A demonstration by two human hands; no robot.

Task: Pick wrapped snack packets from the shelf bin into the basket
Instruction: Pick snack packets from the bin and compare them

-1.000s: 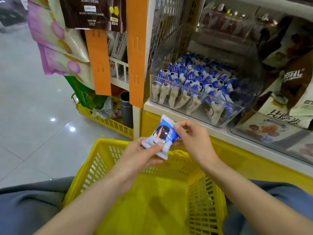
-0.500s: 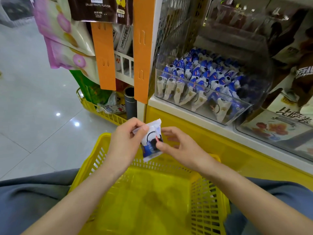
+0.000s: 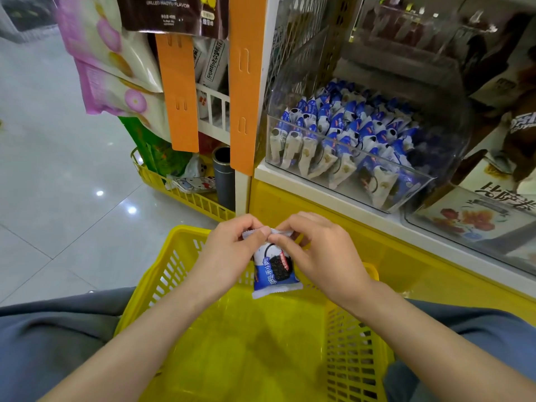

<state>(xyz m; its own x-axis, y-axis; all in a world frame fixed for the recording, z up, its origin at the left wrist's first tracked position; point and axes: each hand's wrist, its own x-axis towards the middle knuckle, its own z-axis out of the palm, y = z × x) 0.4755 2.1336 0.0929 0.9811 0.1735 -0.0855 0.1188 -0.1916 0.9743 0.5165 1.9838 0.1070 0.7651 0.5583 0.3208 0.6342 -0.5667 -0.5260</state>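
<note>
Blue-and-white foil snack packet (image 3: 275, 274) hangs upright over the far part of the yellow basket (image 3: 356, 343), inside its rim line and well clear of the floor. Both the left hand (image 3: 232, 250) and the right hand (image 3: 322, 256) pinch the crimped top seam, thumb against forefinger clamped on the foil. The two pinches nearly meet mid-seam. Looks to me like the drop step: packet is out of the bin and not yet in the basket. To do it well, lower it a bit first and keep it over the basket's middle, not the far wall. Let go with both pinches at once so it falls straight rather than swinging off one corner. A light pinch is enough. The foil is thin and the contents probably crush, so don't squeeze the body. Source is the clear acrylic bin (image 3: 351, 146) far right on the white shelf ledge (image 3: 319, 195), with rows of matching packets (image 3: 342, 126) standing on end. Next reach probably needs only the right hand, since it's nearer the bin. Take a front-row packet by its top seam so the neighbours stay standing.
</note>
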